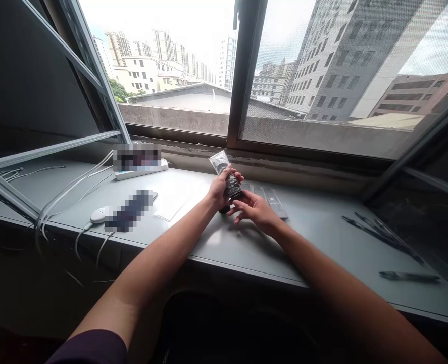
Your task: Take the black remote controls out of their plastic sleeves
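My left hand (219, 189) is wrapped round a black item in a clear plastic wrapper (233, 185), held tilted above the table. The loose, shiny end of the wrapper points up and toward the window. Just below the item's lower end is my right hand (254, 210), its fingers bent and spread apart. Whether a fingertip of that hand touches the package, I cannot tell. Under my left hand, a small dark round object (224, 209) shows in part. Behind my right hand lies a flat grey packet (272, 201), partly covered by it.
To the left are a white power strip (142, 173), a blurred-out phone-like object (133, 211), a white round charger (98, 216) and cables. White sheets (172, 208) lie near my left forearm. Several dark pens (383, 235) and another pen (409, 276) are at the right. A window runs behind.
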`<action>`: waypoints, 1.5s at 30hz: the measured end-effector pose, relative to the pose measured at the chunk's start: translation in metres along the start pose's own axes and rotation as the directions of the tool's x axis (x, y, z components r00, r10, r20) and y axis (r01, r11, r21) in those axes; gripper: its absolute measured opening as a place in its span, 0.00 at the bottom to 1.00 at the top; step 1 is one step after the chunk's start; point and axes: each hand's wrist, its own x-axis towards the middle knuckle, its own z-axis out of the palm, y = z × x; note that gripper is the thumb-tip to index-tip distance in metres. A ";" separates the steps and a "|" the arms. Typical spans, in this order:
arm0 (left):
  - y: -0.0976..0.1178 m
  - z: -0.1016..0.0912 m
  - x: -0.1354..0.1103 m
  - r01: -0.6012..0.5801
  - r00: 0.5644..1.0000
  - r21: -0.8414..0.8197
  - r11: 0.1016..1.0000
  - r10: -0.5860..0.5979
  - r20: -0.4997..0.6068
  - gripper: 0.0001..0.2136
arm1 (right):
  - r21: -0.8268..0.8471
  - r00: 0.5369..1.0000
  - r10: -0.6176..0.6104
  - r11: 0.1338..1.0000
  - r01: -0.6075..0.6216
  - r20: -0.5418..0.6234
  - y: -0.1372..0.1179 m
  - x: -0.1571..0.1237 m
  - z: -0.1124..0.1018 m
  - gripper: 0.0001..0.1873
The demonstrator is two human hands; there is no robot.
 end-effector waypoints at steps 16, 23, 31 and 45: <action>-0.014 -0.008 -0.004 0.104 0.967 0.265 0.959 -0.160 0.200 0.20 | 0.026 0.965 -0.065 0.997 0.074 -0.253 -0.001 0.004 -0.001 0.40; -0.015 -0.006 -0.009 0.122 0.916 0.304 0.945 -0.225 0.331 0.20 | -0.017 0.933 -0.101 0.995 0.101 -0.345 -0.003 0.004 -0.006 0.34; -0.012 -0.007 -0.002 0.137 0.974 0.216 0.967 -0.172 0.149 0.15 | -0.047 0.950 -0.139 0.990 0.131 -0.279 -0.009 0.002 -0.006 0.24; -0.015 -0.010 -0.002 0.092 0.972 0.250 0.964 -0.142 0.189 0.15 | -0.050 0.919 -0.135 0.991 0.125 -0.370 -0.012 0.000 -0.009 0.23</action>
